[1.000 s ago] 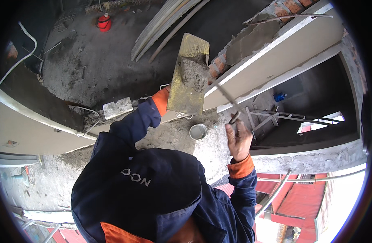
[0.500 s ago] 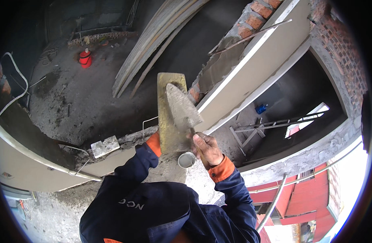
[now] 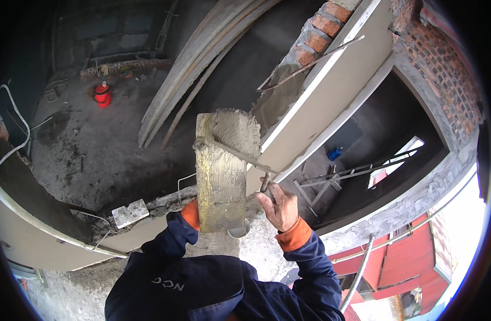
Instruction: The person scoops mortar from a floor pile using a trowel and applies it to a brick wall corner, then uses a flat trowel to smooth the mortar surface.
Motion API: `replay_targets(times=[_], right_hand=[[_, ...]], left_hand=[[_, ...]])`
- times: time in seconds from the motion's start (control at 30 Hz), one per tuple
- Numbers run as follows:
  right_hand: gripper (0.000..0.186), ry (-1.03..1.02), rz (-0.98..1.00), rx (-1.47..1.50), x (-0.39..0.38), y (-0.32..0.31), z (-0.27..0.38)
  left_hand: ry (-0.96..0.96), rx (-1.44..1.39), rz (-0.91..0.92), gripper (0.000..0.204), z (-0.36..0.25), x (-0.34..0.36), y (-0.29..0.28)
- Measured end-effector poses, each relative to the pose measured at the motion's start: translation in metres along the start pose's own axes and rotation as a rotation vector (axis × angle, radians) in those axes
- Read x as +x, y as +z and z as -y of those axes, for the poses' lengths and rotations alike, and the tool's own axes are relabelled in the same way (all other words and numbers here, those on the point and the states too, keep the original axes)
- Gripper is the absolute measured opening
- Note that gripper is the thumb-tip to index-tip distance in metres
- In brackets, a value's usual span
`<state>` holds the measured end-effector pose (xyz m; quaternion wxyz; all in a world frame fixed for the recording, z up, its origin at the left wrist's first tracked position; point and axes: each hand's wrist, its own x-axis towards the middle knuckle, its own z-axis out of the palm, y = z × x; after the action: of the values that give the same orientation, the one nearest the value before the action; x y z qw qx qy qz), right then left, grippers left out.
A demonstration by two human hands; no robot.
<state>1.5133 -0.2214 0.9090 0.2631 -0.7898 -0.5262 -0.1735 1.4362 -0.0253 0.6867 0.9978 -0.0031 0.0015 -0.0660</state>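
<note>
A long, yellowish mortar board is held out above my left sleeve, whose orange cuff shows at its lower left edge; that hand is hidden behind it. Grey mortar is heaped at the board's far end. My right hand, right of the board, is closed on the handle of a trowel, whose blade is seen nearly edge-on, crossing the board at the mortar. A pale bucket is partly hidden behind the board's lower end.
Brick-and-plaster wall tops with loose rods run beside a drop to lower rooms. Long boards lean beyond, near a red bucket. A white block sits on the left ledge. Ladder-like frames and a blue jug lie below right.
The trowel has come from the board's right side across it and turned from flat to nearly edge-on at the mortar. The board appears lower and further left, and the whole view has shifted.
</note>
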Motion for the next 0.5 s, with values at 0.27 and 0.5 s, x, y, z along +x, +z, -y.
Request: replay_targets(times=[0.27,0.5], right_hand=[[0.043,0.661,0.189,0.993,-0.031,-0.001,0.007],[0.044,-0.007,0.104,0.082,-0.020,-0.035,0.003]], left_hand=[[0.106,0.074,0.047,0.040,-0.002,0.010,0.018],[0.283,0.729,0.066,0.041,0.003,-0.027,0.021]])
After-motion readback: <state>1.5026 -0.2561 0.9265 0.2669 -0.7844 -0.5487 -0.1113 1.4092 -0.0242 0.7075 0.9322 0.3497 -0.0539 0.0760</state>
